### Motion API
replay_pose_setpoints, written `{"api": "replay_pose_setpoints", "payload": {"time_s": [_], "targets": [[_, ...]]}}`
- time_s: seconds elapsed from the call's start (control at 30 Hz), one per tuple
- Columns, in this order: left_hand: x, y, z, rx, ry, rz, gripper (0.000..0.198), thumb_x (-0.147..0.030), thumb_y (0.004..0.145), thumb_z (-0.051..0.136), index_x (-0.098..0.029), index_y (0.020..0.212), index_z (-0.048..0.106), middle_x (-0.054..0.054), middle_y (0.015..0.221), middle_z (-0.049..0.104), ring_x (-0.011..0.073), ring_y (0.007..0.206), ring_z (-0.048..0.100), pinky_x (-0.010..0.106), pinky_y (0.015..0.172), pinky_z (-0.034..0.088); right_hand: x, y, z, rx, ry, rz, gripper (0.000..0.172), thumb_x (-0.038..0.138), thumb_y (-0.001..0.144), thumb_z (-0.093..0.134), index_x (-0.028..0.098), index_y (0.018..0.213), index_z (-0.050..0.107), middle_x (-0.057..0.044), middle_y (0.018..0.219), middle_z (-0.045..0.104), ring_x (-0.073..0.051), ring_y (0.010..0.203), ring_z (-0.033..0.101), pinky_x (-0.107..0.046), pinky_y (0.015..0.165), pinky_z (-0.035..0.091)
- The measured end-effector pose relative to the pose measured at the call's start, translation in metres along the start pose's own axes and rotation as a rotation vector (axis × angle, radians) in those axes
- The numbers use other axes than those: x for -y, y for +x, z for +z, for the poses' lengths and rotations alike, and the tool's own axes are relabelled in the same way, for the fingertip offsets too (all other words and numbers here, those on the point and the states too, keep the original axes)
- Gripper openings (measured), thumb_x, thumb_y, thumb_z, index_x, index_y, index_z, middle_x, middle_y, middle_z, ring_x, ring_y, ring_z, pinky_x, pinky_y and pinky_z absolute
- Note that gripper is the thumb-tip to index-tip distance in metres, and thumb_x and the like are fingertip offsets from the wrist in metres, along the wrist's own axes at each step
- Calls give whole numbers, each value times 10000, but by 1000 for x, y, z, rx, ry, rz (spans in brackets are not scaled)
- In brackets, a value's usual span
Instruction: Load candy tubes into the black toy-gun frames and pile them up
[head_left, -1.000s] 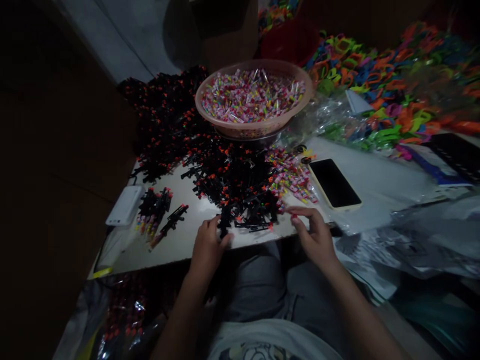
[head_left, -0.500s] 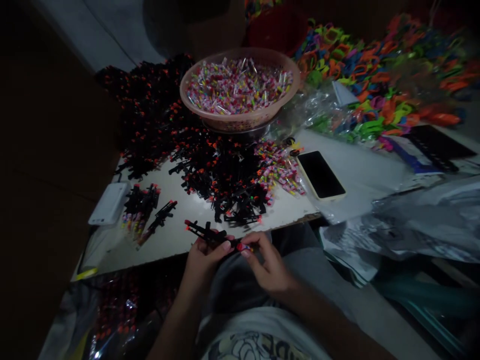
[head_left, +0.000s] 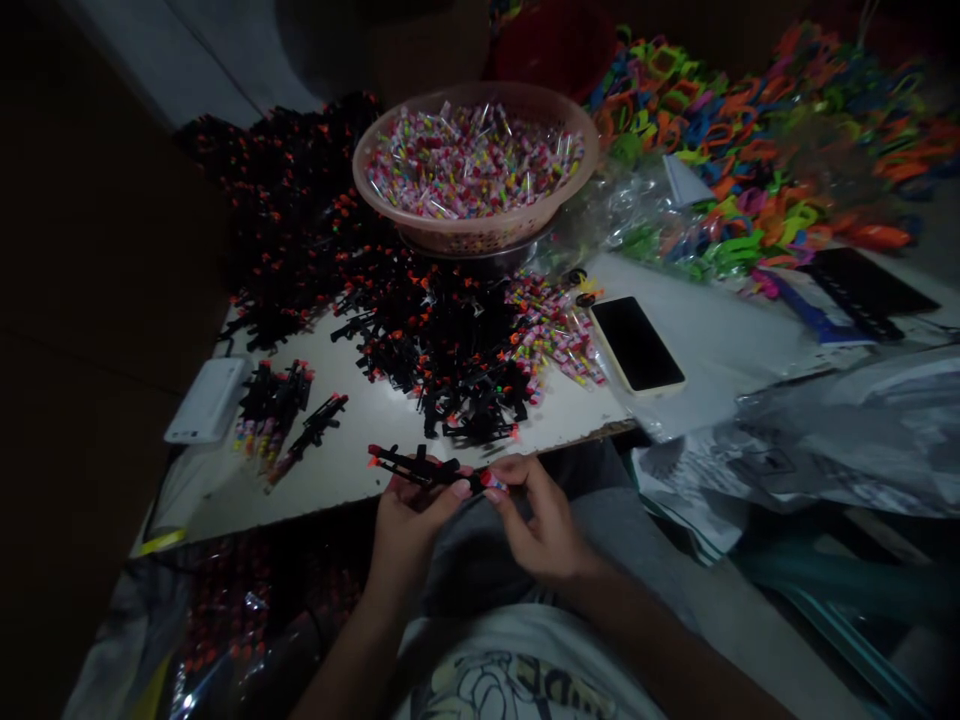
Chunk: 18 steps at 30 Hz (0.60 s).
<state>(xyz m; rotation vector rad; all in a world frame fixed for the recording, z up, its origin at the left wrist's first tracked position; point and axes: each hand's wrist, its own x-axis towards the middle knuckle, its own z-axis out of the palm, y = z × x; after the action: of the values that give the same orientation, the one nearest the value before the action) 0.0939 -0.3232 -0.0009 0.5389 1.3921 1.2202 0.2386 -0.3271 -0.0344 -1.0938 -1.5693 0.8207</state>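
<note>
My left hand (head_left: 416,510) is closed around a small black toy gun (head_left: 420,466) with orange-red tips, held level just off the table's front edge. At the gun's right end, my right hand (head_left: 536,510) pinches a small candy tube (head_left: 495,483) with a red end and printed wrapper; the tube meets the gun there, but fingers hide the joint. Beyond my hands lies a heap of black toy guns (head_left: 450,350). Beside it are loose candy tubes (head_left: 559,335). To the left rest several guns with tubes attached (head_left: 274,405) and a single one apart (head_left: 311,435).
A pink basket (head_left: 476,235) full of candy tubes stands at the back. A phone (head_left: 637,345) lies to the right, a white power bank (head_left: 208,400) to the left. Colourful plastic pieces (head_left: 720,130) are piled at the back right. Plastic bags (head_left: 825,440) overhang the right edge.
The view has shifted slightly. Both hands keep their hold on the gun and tube, which remain end to end with almost no visible movement.
</note>
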Motion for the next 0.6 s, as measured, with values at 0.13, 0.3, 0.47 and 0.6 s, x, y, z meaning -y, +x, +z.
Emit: {"api": "replay_pose_setpoints", "payload": {"time_s": [0.13,0.3,0.47,0.6], "targets": [[3,1,-1,11,47,12,415,-263,498,857,-152,812,610,42,770,736,214,753,697,325,750,545,3,1,0,60,-69,-15,87,180,885,457,228,955,439,-78,935,617,-192,884,609,-318,761,507],[7,3,3,43,-4,-27,372,-252,534,841,-125,841,675,74,831,741,214,813,692,321,807,530,6,5,-2,173,-219,-7,145,215,854,488,202,986,428,-106,948,614,-237,901,590,-370,786,488],[15,2,11,121,-191,-181,324,-233,580,821,-134,860,691,51,876,726,170,817,675,273,800,523,3,5,-2,207,-496,-37,65,228,863,444,182,850,487,-105,772,604,-257,730,554,-380,669,440],[21,5,9,144,-227,-253,316,-257,584,822,-128,830,671,44,851,704,150,782,661,247,754,524,1,8,-1,267,-489,-14,90,242,879,460,176,851,515,-91,775,616,-232,720,555,-340,666,426]]}}
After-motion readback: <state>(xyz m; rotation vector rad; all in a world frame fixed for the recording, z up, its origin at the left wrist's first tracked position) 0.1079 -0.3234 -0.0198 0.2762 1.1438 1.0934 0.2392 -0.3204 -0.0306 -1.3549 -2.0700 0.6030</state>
